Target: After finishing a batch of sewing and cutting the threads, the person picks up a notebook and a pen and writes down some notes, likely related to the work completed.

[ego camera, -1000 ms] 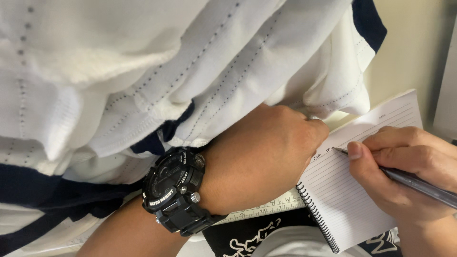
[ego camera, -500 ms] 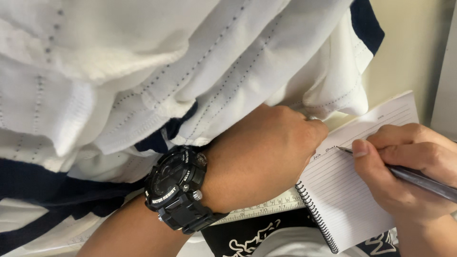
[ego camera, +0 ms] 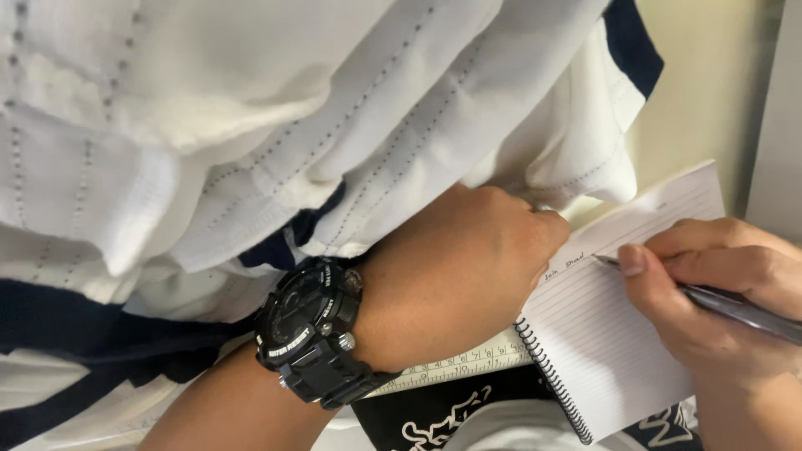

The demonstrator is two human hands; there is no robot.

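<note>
My left hand [ego camera: 464,267] is closed into a fist and rests on the left edge of a spiral-bound lined notepad [ego camera: 618,342], partly under folds of white cloth; what it grips is hidden. A chunky black wristwatch [ego camera: 313,330] sits on that wrist. My right hand [ego camera: 718,309] holds a dark pen [ego camera: 727,305] with its tip on the upper lines of the notepad page, beside a few handwritten marks. A pale measuring tape [ego camera: 468,363] runs under my left wrist toward the notepad's spiral.
White cloth with dotted stitch lines and navy trim [ego camera: 276,125] fills the upper and left view. A black fabric piece with white print [ego camera: 434,418] lies below the notepad. A pale wall [ego camera: 710,92] and a grey vertical edge [ego camera: 773,125] stand at the right.
My right hand and pen have shifted slightly right along the page. My left hand stays put on the notepad.
</note>
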